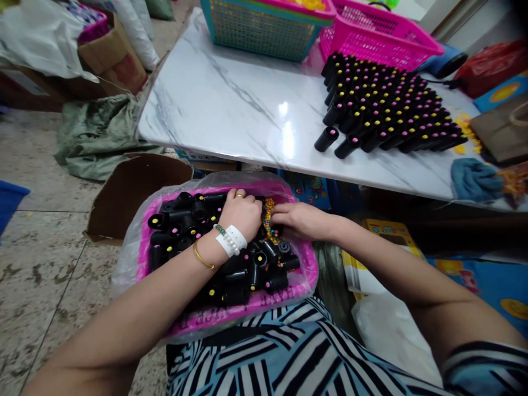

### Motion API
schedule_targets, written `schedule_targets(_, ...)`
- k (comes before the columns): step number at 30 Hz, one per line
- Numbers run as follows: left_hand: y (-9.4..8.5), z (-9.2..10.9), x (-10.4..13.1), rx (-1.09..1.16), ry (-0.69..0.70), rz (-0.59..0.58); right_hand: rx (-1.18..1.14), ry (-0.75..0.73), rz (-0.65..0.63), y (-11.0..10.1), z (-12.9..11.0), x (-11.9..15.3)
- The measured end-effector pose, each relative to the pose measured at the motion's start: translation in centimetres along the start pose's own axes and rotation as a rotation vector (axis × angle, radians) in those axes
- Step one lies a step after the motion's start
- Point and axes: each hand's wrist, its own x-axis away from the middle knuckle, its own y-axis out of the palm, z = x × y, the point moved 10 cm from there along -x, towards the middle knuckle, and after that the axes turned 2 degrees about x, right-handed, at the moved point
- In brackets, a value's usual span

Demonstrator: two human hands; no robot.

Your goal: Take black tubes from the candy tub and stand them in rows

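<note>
A pink basket [311,263] lined with clear plastic sits in front of my body, heaped with short black plastic tubes [237,279]. Many tubes show a yellow or pink dot at one end. My left hand [241,216], with bracelets at the wrist, reaches into the middle of the heap; its fingers are curled and their tips are hidden. From the right, my right hand [303,220] dips over the basket's edge, its fingers bent around a dark piece that looks like a tube. Small multicoloured beads [269,212] lie between the two hands.
A white marbled table [231,110] stands ahead, bearing tight rows of upright black tubes [383,104] at the right. Behind are a teal basket [264,33] and a pink basket [379,36]. An open cardboard box [132,192] stands left; a blue cloth [474,179] lies at the table's right edge.
</note>
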Motion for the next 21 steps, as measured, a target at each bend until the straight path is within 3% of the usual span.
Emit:
schedule_targets(4,0.1,0.1,-0.1,-0.004,0.016,0.018,-0.412,0.097,0.224,-2.4,1.3,2.1)
schedule_targets(8,0.4,0.8,-0.2,0.031,0.063,0.001,-0.913,0.213,0.352,-1.0,2.5,3.8)
schedule_targets(10,0.5,1.1,-0.2,0.040,0.087,-0.010,-1.058,0.236,0.414,-0.2,2.6,4.3)
schedule_targets(13,0.7,1.4,-0.2,0.039,0.102,-0.025,-1.025,0.240,0.476,-0.4,2.2,4.8)
schedule_targets(16,0.6,1.5,-0.2,0.045,0.111,-0.020,-0.859,0.243,0.535,-2.3,1.4,5.7)
schedule_targets(18,0.5,1.6,-0.2,0.065,0.124,-0.009,-0.724,0.271,0.658,-4.7,1.6,7.3)
schedule_targets(21,-0.1,1.7,-0.1,0.122,0.144,0.025,-0.483,0.418,0.947,-8.6,3.6,11.6)
